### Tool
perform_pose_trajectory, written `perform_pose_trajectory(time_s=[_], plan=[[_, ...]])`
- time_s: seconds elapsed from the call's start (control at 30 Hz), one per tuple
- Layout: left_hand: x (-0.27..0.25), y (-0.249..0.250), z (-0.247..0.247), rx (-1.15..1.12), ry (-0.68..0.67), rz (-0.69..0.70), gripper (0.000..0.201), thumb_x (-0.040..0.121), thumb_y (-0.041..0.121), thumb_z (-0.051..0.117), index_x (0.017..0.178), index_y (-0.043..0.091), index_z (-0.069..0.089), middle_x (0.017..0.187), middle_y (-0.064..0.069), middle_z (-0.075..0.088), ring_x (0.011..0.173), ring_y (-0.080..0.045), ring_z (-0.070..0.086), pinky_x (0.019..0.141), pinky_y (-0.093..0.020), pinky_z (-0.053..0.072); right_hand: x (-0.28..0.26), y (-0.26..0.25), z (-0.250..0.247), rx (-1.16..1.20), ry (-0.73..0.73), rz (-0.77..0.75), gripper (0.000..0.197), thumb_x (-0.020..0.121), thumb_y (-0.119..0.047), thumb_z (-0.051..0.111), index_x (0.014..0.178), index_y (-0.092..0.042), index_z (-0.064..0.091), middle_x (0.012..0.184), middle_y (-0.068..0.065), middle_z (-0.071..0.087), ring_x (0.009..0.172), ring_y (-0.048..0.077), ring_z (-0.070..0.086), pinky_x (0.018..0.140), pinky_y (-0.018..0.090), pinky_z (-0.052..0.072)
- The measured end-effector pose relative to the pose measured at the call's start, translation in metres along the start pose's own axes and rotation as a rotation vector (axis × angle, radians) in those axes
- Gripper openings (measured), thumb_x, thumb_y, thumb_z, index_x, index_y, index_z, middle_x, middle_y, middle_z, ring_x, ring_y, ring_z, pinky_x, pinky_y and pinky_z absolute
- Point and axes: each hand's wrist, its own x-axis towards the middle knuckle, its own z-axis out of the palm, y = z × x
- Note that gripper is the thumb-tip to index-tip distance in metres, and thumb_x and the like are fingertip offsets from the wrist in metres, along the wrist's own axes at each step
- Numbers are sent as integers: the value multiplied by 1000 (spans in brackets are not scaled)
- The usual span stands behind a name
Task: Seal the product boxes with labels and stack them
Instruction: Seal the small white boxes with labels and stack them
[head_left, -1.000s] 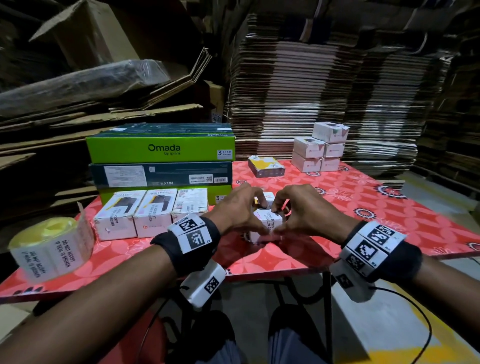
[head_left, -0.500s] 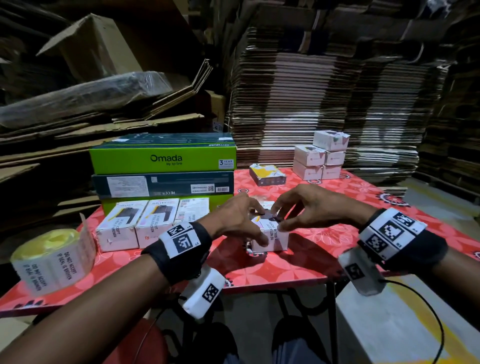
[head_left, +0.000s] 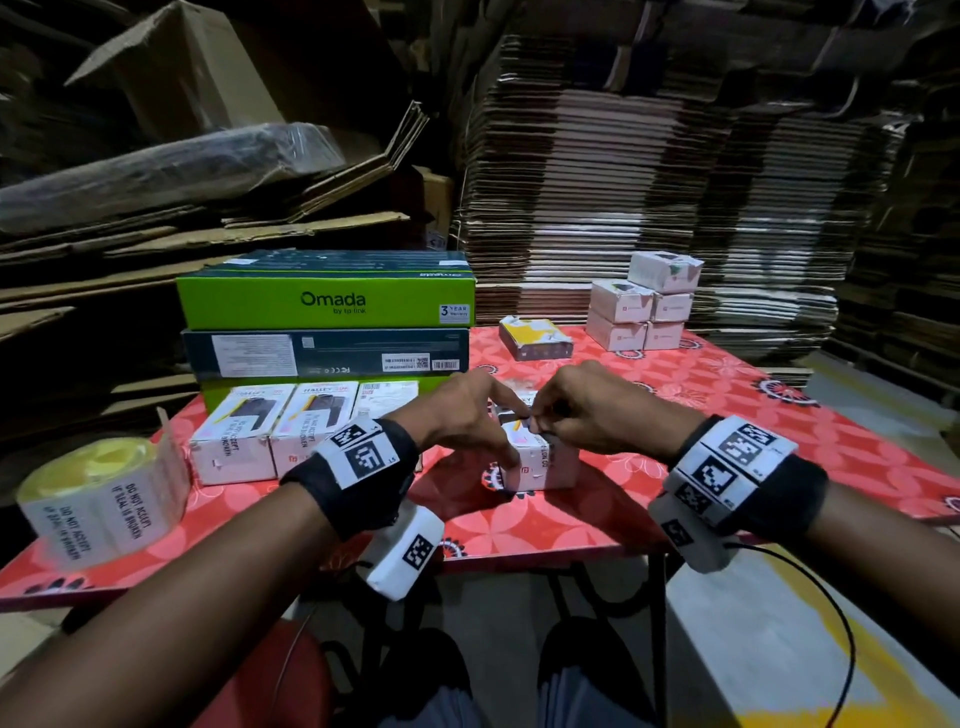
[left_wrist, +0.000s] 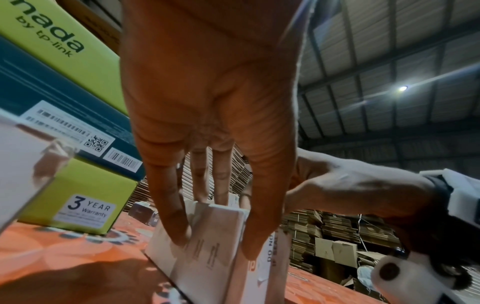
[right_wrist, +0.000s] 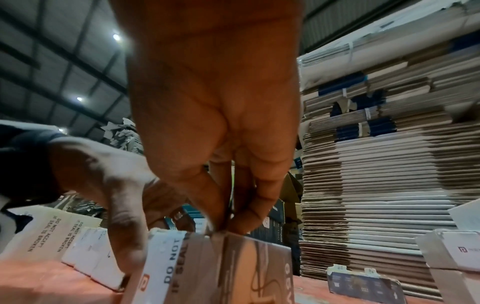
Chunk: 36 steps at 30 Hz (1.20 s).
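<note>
A small white product box (head_left: 543, 462) stands on the red table (head_left: 779, 441) in front of me. My left hand (head_left: 467, 415) grips it, thumb down the near left face and fingers over the top; in the left wrist view its fingers (left_wrist: 179, 222) straddle the box (left_wrist: 215, 246). My right hand (head_left: 571, 418) pinches the box's top edge (right_wrist: 223, 229), right beside a "DO NOT ACCEPT" seal label (right_wrist: 171, 265) that runs down its side. What sits between those fingertips is hidden.
A label roll (head_left: 98, 499) sits at the table's left corner. Three labelled boxes (head_left: 291, 436) line up before stacked Omada cartons (head_left: 327, 306). A yellow-topped box (head_left: 535, 338) and a stack of small white boxes (head_left: 644, 312) stand at the back. Flattened cardboard surrounds the table.
My right hand, lifted with spread fingers half a second ago, has come down and now pinches the box's top edge. The left hand keeps its grip on the box.
</note>
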Motion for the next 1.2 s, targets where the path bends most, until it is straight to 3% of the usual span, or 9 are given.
perform_pose_trajectory(time_s=[0.13, 0.23, 0.33, 0.43, 0.6, 0.7, 0.93, 1.03, 1.2], plan=[[1, -2, 1, -31, 5, -16, 71, 54, 38, 96, 121, 36, 71, 120, 4, 70, 109, -15, 64, 94, -34, 54, 3, 6, 5, -24, 2, -56, 20, 84, -1, 62, 89, -9, 79, 77, 8, 75, 72, 23, 69, 66, 40, 56], [1, -4, 2, -51, 2, -17, 74, 54, 37, 97, 123, 34, 71, 125, 5, 68, 113, -14, 62, 97, -33, 53, 2, 14, -7, 44, -46, -55, 21, 93, -9, 66, 102, -19, 81, 89, -2, 79, 81, 13, 72, 73, 33, 57], [4, -5, 2, -59, 9, -23, 72, 54, 37, 96, 122, 34, 72, 123, 4, 68, 109, -15, 64, 94, -32, 55, -5, 20, -17, 115, -63, -48, 16, 95, -18, 65, 96, -26, 79, 86, -8, 77, 80, 7, 71, 77, 38, 58], [5, -6, 2, -56, -5, -27, 73, 53, 39, 96, 122, 34, 71, 119, 4, 71, 110, -15, 65, 95, -33, 55, -11, 14, -11, 138, -57, -56, 13, 90, -20, 68, 89, -27, 79, 80, -5, 76, 77, 12, 71, 74, 43, 59], [4, -5, 2, -53, 10, -17, 70, 55, 37, 96, 121, 34, 72, 122, 3, 69, 110, -16, 64, 95, -34, 54, -1, 12, -1, 68, 11, -14, 18, 91, -17, 68, 104, -18, 81, 87, 3, 78, 76, 18, 71, 71, 38, 58], [3, -5, 3, -58, 6, -18, 71, 54, 37, 97, 121, 34, 72, 116, 2, 72, 106, -15, 66, 93, -33, 55, 3, 13, 4, 8, 17, -49, 17, 88, -9, 65, 91, -14, 81, 76, 11, 74, 69, 28, 67, 63, 40, 54], [3, -6, 3, -52, 31, -17, 67, 56, 36, 96, 119, 34, 73, 116, 2, 71, 104, -15, 64, 81, -24, 50, -2, 8, -5, 93, -5, -88, 12, 90, -29, 68, 87, -20, 76, 78, -3, 72, 75, 14, 68, 69, 40, 55], [3, -6, 3, -55, 40, -12, 64, 60, 34, 95, 120, 34, 72, 111, 0, 70, 103, -16, 64, 75, -22, 46, -6, -2, 1, 80, -19, -89, 15, 90, -28, 68, 81, -16, 74, 75, 2, 71, 72, 18, 65, 67, 40, 52], [1, -7, 3, -66, 35, -13, 64, 60, 34, 95, 120, 32, 72, 110, -2, 71, 101, -18, 65, 80, -26, 53, 4, -1, 5, 75, -7, -51, 16, 90, -24, 68, 85, -14, 78, 72, 7, 71, 69, 22, 65, 62, 41, 51]])
